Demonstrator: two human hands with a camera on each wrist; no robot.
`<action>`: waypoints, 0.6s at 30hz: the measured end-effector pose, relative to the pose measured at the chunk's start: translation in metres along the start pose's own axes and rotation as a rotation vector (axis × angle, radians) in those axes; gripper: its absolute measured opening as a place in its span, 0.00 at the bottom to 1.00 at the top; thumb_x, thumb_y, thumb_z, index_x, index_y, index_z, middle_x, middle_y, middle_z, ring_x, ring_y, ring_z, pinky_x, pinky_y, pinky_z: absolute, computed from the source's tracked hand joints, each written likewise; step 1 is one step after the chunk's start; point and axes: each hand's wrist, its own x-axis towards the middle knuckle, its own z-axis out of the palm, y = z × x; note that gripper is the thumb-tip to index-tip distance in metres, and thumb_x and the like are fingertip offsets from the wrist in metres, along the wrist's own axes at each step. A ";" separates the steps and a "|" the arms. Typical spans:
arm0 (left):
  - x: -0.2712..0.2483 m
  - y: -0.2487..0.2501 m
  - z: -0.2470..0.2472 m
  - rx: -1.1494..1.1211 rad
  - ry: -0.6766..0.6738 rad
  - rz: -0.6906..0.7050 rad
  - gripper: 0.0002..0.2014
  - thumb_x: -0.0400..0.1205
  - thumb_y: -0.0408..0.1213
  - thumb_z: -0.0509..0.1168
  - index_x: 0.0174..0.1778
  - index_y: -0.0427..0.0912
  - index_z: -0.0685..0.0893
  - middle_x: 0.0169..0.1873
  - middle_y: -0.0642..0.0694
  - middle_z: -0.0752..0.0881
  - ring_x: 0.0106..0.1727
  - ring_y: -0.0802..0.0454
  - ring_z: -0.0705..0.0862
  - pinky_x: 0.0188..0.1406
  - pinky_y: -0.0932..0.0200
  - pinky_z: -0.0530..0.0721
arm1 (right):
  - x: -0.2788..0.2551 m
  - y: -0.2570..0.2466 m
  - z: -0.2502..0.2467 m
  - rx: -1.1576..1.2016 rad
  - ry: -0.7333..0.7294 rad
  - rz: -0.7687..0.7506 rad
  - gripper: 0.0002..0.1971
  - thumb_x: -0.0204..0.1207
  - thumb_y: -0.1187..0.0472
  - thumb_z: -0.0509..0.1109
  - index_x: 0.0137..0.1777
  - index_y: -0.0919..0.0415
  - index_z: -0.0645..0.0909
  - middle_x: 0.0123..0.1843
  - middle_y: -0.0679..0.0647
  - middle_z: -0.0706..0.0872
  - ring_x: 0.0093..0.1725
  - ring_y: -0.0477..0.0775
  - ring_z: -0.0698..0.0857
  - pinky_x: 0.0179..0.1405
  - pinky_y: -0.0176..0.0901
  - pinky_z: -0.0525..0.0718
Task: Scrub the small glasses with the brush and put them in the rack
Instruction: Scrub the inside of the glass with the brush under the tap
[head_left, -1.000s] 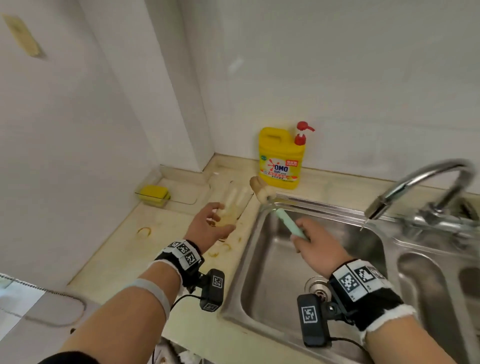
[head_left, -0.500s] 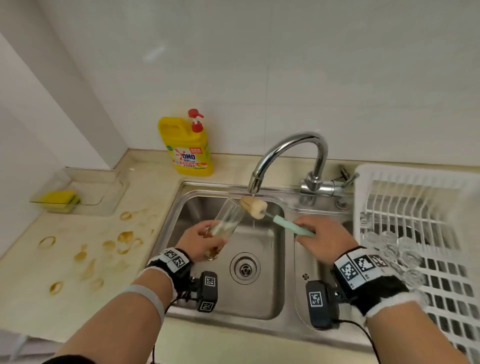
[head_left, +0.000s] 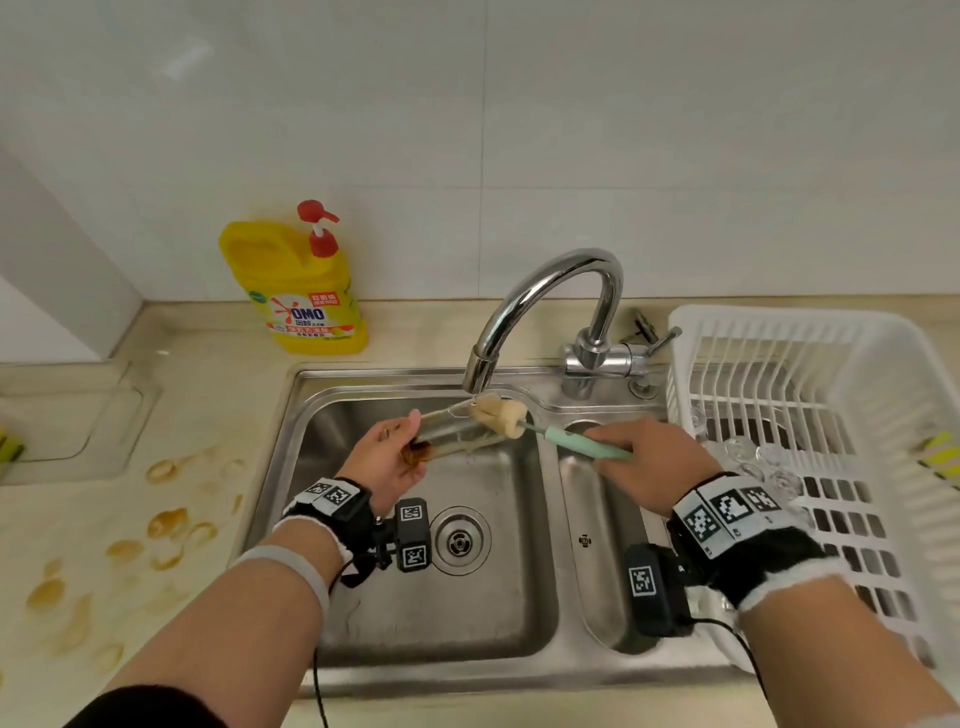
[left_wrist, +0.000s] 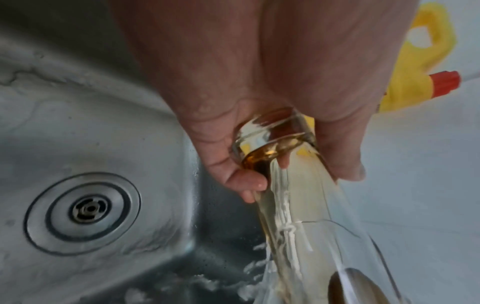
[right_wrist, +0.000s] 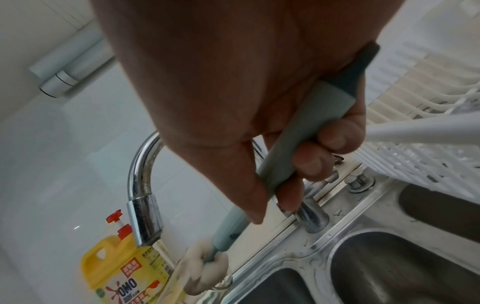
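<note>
My left hand (head_left: 387, 457) grips the base of a clear glass (head_left: 457, 428) with brown liquid at its bottom, tilted over the left sink basin with its mouth under the tap spout. In the left wrist view my fingers (left_wrist: 249, 185) curl round the glass (left_wrist: 293, 185) and water streams along it. My right hand (head_left: 649, 462) holds the pale green handle of the brush (head_left: 576, 441); its cream sponge head (head_left: 501, 415) sits at the glass mouth. The right wrist view shows the brush handle (right_wrist: 293, 148) in my fist and the sponge head (right_wrist: 205, 271) at the rim. Several clean glasses (head_left: 748, 457) lie in the white rack (head_left: 810, 332).
The chrome tap (head_left: 545, 301) arches over the sink (head_left: 415, 639), which has a drain (head_left: 460, 543). A yellow detergent bottle (head_left: 298, 296) stands at the back left. Brown ring stains (head_left: 166, 525) mark the counter on the left. A sponge edge (head_left: 10, 449) shows at far left.
The glass was carried from the counter to over the sink and tipped flatter under the spout. The brush head moved with it and now sits at the glass mouth.
</note>
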 end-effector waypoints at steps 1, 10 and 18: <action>0.005 0.000 0.000 -0.018 0.024 -0.032 0.23 0.81 0.48 0.71 0.68 0.40 0.78 0.53 0.36 0.85 0.47 0.45 0.85 0.38 0.58 0.86 | 0.005 -0.001 0.002 0.003 -0.001 -0.001 0.16 0.81 0.54 0.65 0.66 0.37 0.83 0.46 0.44 0.87 0.41 0.45 0.85 0.39 0.35 0.80; 0.016 0.000 0.000 -0.160 0.134 -0.150 0.31 0.83 0.58 0.65 0.66 0.31 0.80 0.41 0.33 0.84 0.31 0.46 0.81 0.25 0.59 0.77 | 0.037 -0.022 -0.007 -0.115 -0.023 -0.132 0.19 0.86 0.53 0.60 0.74 0.39 0.77 0.54 0.45 0.86 0.38 0.44 0.83 0.39 0.39 0.83; 0.005 0.006 0.032 -0.102 0.083 -0.118 0.26 0.88 0.47 0.62 0.69 0.26 0.78 0.61 0.28 0.85 0.37 0.38 0.87 0.23 0.55 0.85 | 0.052 -0.045 -0.005 -0.275 -0.019 -0.217 0.12 0.82 0.50 0.66 0.63 0.38 0.82 0.51 0.40 0.85 0.48 0.46 0.82 0.49 0.40 0.80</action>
